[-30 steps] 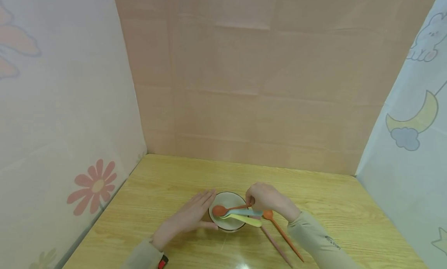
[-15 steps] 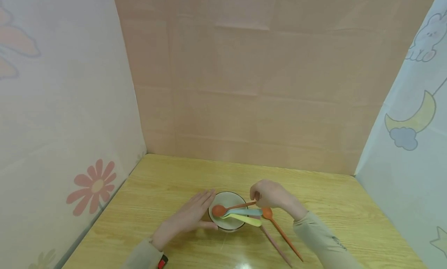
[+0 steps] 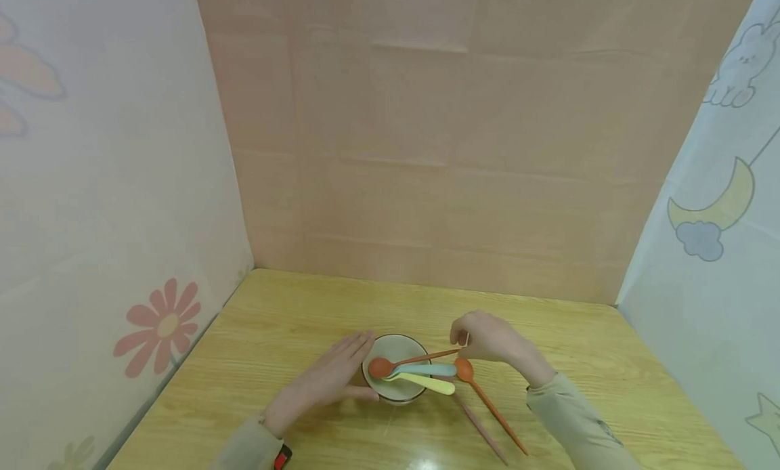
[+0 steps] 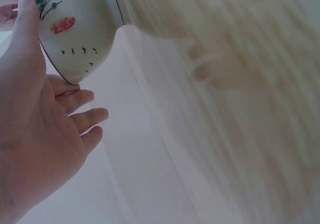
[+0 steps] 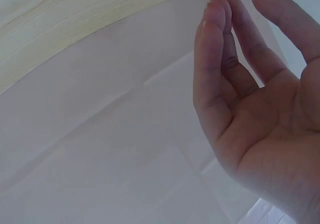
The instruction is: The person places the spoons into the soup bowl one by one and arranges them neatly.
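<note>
A white bowl (image 3: 396, 347) with a dark rim stands on the wooden table. My left hand (image 3: 323, 382) holds its left side, thumb near and fingers far. In the left wrist view the bowl (image 4: 82, 29) has painted leaves. An orange spoon (image 3: 380, 368), a light blue handle (image 3: 429, 370) and a yellow handle (image 3: 429, 383) lean in the bowl over its right rim. My right hand (image 3: 490, 338) pinches the far end of that orange spoon's handle, covering the tip. In the right wrist view my right hand (image 5: 255, 104) has bent fingers; the spoon is not visible there.
A second orange spoon (image 3: 465, 370) lies on the table (image 3: 305, 307) right of the bowl. Beside it is a thin mauve stick (image 3: 478, 426), its upper end hidden. Cloth walls stand at the left, back and right.
My right hand has slid to the right along the orange spoon's handle, baring more of it, and the handle tilts up slightly more. The left hand and bowl have stayed put.
</note>
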### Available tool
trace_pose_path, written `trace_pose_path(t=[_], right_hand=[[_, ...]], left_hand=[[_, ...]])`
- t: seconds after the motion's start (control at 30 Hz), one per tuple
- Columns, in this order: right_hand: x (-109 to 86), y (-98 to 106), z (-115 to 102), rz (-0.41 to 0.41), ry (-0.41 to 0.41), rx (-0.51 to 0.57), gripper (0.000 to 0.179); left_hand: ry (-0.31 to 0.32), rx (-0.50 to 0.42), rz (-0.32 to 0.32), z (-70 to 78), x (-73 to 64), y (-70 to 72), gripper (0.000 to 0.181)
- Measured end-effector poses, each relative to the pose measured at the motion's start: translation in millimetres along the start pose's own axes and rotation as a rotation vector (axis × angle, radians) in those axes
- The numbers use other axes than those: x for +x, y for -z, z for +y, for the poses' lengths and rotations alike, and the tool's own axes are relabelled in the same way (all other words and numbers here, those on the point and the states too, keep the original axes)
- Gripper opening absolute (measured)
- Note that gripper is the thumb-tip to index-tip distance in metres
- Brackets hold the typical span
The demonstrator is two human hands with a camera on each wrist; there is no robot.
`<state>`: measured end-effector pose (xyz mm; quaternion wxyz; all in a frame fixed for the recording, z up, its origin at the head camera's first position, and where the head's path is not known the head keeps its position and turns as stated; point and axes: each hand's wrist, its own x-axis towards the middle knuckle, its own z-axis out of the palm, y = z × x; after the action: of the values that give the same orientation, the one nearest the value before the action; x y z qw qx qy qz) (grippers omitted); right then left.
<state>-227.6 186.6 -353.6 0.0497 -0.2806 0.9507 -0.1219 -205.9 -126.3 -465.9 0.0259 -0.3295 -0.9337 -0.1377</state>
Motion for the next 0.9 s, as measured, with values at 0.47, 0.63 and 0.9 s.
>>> trace_pose_path(t=[0.47, 0.63, 0.9], right_hand=[[-21.9, -1, 19, 0.059, 0.071, 0.048, 0.016], [-32.5, -2, 24, 0.071, 0.059, 0.069, 0.018], [-49.9, -6, 35, 0.09, 0.028, 0.139, 0.018]], left_hand=[[-0.008, 0.004, 0.014, 0.2, -0.6, -0.9, 0.105], [-0.006, 0.011, 0.014, -0.7, 0.0, -1.5, 0.106], [-0.006, 0.03, 0.013, -0.2, 0.5, -0.2, 0.106]])
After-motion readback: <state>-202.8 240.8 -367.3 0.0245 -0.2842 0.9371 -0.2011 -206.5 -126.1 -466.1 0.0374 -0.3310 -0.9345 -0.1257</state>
